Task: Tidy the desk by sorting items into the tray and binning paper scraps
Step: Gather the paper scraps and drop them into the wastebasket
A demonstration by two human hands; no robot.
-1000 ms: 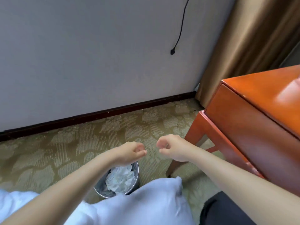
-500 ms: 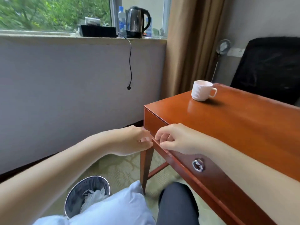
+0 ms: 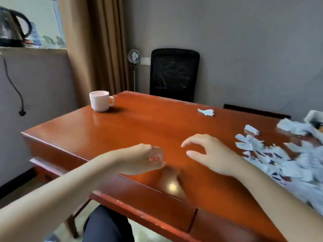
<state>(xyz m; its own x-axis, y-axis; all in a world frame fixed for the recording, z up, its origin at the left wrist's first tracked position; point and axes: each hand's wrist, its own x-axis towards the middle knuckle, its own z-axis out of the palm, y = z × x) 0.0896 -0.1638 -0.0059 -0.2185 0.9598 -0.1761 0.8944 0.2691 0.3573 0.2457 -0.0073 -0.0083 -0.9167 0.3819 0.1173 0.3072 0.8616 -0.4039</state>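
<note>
- Both hands hang empty just above the worktop (image 3: 139,123), near its front edge, which suits a reach for another load of scraps.
- The left hand (image 3: 145,158) has its fingers (image 3: 157,157) curled loosely inward, thumb close to the fingertips, and nothing shows between them.
- The right hand (image 3: 208,152) is spread in an open claw, thumb and forefinger apart, palm turned toward the paper; this looks like the shape one takes before scooping a loose heap rather than picking up one piece.
- The paper scraps (image 3: 279,158) lie in a wide heap on the right side of the worktop, just beside the right wrist and running off the picture's right edge. The blur hides single pieces.
- Two strays sit apart from the heap: a small scrap (image 3: 206,112) toward the far edge, and a folded bit (image 3: 251,129) just beyond the heap.
- At the far right edge a pale box-like rim (image 3: 312,116) shows behind the heap. It may be the tray, but I cannot tell.
- A white mug (image 3: 100,100) stands upright at the far left corner, well apart from the paper; it is probably one of the items to be sorted.
- The bin is not in view here.
- Judging by the size of the heap, most of the binning remains.
</note>
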